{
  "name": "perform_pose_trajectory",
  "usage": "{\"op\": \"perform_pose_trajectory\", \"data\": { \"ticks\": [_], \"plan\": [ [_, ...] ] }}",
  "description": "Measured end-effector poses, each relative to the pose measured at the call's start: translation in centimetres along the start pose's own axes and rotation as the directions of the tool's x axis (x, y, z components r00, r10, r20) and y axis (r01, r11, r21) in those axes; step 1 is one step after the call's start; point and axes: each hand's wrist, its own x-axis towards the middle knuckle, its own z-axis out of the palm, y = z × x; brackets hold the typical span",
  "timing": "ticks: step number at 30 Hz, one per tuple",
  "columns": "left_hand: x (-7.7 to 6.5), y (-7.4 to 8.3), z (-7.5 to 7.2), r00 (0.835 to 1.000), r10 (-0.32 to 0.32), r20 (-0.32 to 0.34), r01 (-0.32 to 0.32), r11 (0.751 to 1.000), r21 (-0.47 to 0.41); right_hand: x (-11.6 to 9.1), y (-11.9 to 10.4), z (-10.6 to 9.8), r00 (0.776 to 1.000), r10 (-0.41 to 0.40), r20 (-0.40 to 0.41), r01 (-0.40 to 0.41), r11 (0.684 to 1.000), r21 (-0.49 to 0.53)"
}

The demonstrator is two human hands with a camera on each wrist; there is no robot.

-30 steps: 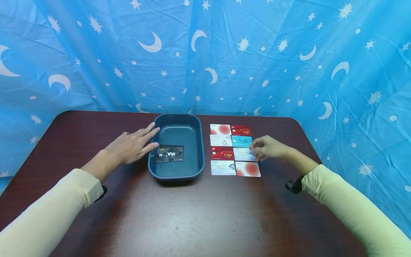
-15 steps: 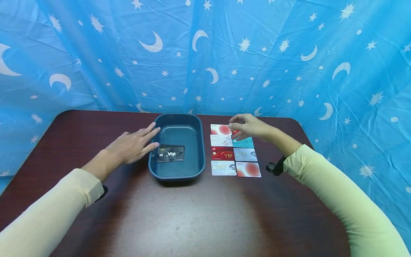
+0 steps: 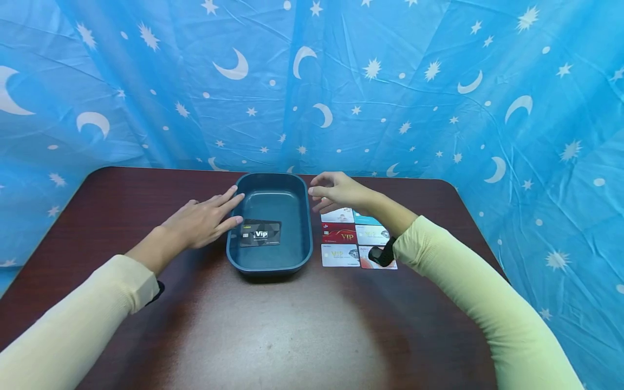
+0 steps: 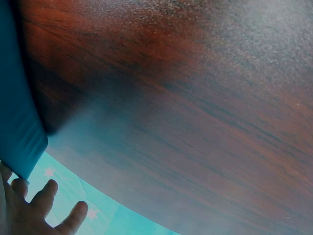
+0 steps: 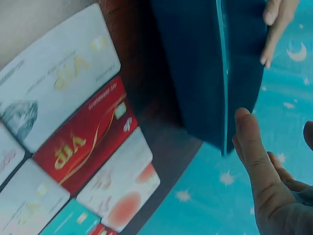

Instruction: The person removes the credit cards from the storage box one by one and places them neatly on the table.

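Observation:
My left hand [image 3: 199,222] lies with straight, spread fingers at the left rim of a dark blue oblong tray [image 3: 269,270]. Inside the tray is a black VIP card [image 3: 263,236]. At the tray's far right rim hovers my right hand [image 3: 337,194], its fingers loosely bent and nothing between them. Below it, in two columns, lie several plastic cards, among them a red VIP card [image 3: 336,233] and a white VIP card [image 3: 339,255]. In the head view my hand hides the far row; the right wrist view shows a red-circled card [image 5: 124,209] there.
The dark brown wooden table [image 3: 273,330] extends in front of the tray and to both sides. A blue curtain [image 3: 273,108] with white moons and stars hangs right behind the far table edge. My right sleeve [image 3: 468,287] passes close beside the near right card.
My right hand has moved left and away from me, from the right column of cards to the tray's right rim. The left hand, tray and cards have stayed in place.

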Motion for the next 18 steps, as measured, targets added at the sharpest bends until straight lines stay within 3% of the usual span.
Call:
{"op": "perform_pose_trajectory", "data": {
  "ticks": [9, 18],
  "plan": [
    [0.1, -0.1, 0.1, 1.000, -0.003, -0.014, 0.003, 1.000, -0.002, 1.8, -0.3, 2.7, 0.998, 0.034, 0.047, -0.031, 0.998, -0.060],
    [0.1, -0.1, 0.1, 1.000, -0.002, -0.006, 0.002, 1.000, -0.002, 2.6, -1.0, 4.0, 0.992, 0.095, 0.083, -0.087, 0.991, -0.103]
  ]
}}
